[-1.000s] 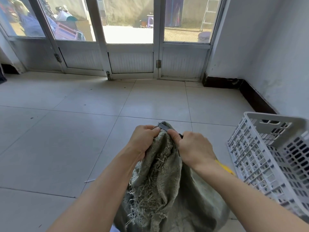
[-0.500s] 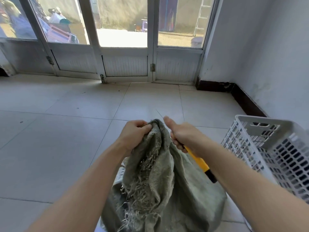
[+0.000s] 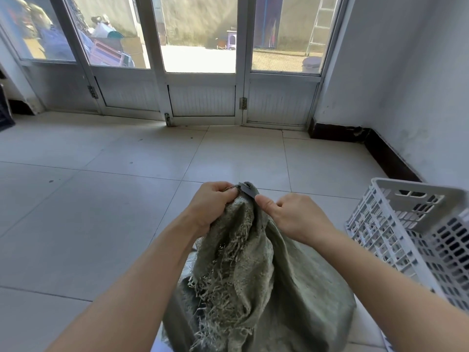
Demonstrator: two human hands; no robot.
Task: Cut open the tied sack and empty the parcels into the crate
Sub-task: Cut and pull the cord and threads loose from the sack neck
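A grey-green woven sack (image 3: 256, 280) with a frayed edge stands on the tiled floor in front of me. My left hand (image 3: 210, 207) clenches its bunched neck at the top. My right hand (image 3: 291, 217) holds a utility knife; only its grey blade (image 3: 247, 190) shows, lying against the top of the neck beside my left fingers. The knife's handle is hidden in my fist. A white slotted plastic crate (image 3: 406, 224) lies tipped at the right, close to the sack. The sack's contents are hidden.
Glass doors (image 3: 203, 72) close off the far side of the room. A white wall with a dark skirting board (image 3: 390, 158) runs along the right, behind the crate. Pale floor tiles (image 3: 88, 212) stretch out to the left.
My right hand, drawn back half a second ago with the yellow knife handle showing, has returned to the neck; the blade rests on the sack top again. My left hand keeps its grip.
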